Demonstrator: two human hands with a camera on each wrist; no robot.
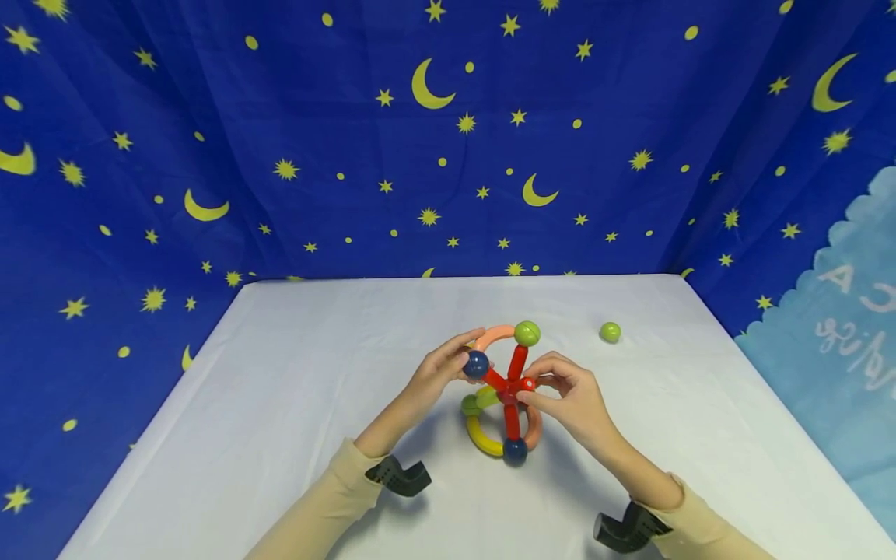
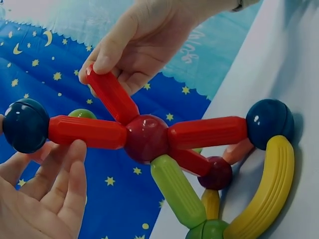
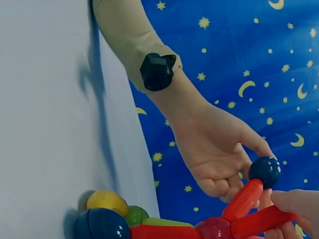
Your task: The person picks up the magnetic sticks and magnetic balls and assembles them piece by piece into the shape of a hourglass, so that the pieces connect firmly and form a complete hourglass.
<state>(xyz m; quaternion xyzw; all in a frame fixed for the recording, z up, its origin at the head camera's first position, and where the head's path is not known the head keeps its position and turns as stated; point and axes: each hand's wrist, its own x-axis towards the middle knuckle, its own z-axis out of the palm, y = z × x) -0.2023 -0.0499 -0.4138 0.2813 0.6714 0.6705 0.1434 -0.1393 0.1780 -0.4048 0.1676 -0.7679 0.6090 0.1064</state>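
Observation:
A magnetic ball-and-stick frame stands on the table, with a dark red ball point(image 2: 146, 139) at its hub. Red sticks and a lime green stick point(image 2: 178, 191) spread from this hub. My left hand point(image 1: 430, 381) holds the navy ball point(image 1: 477, 364) on the frame's upper left, its fingers also along the adjoining red stick point(image 2: 87, 132). With thumb and fingers, my right hand point(image 1: 577, 400) pinches the outer end of another red stick point(image 2: 112, 94); its inner end meets the hub. Below, a yellow curved stick point(image 1: 483, 437) joins a green ball point(image 1: 471, 405) to a second navy ball point(image 1: 515, 452).
A loose green ball point(image 1: 610, 332) lies at the back right of the white table point(image 1: 315, 350). On top of the frame sits another green ball point(image 1: 527, 334), attached to a pink curved stick point(image 1: 495, 336). Blue star-print cloth point(image 1: 392, 155) hangs behind the table.

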